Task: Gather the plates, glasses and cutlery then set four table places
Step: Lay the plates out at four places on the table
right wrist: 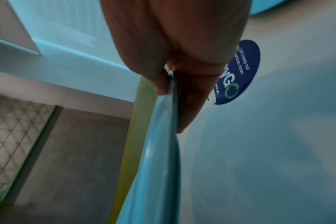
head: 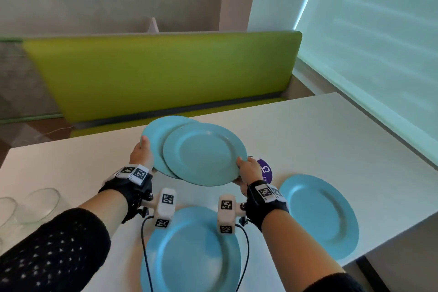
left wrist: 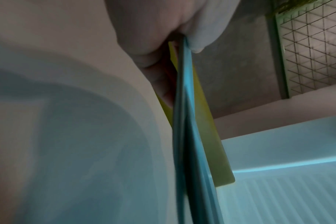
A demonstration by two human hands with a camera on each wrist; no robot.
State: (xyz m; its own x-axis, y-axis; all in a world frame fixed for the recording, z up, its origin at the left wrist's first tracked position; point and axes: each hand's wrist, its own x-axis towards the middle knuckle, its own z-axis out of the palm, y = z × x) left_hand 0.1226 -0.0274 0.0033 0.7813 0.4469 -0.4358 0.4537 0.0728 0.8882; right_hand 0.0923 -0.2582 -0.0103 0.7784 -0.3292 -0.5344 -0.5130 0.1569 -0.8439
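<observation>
Two blue plates hang above the white table (head: 308,130), overlapping. My left hand (head: 142,152) grips the rim of the lower, left plate (head: 154,135), thumb on top. My right hand (head: 246,170) pinches the right rim of the upper plate (head: 203,156). In the left wrist view the plate's edge (left wrist: 184,121) runs from my fingers (left wrist: 144,50). The right wrist view shows my thumb and fingers (right wrist: 184,106) clamping the plate rim (right wrist: 159,151). Two more blue plates lie on the table, one near me (head: 189,253) and one at the right (head: 320,216). Clear glasses (head: 40,204) stand at the left.
A round purple sticker (head: 265,169) lies on the table beside my right hand. A green bench (head: 166,73) runs behind the table's far edge. A window blind (head: 379,31) closes off the right side. The table's right corner (head: 355,261) ends near the right plate.
</observation>
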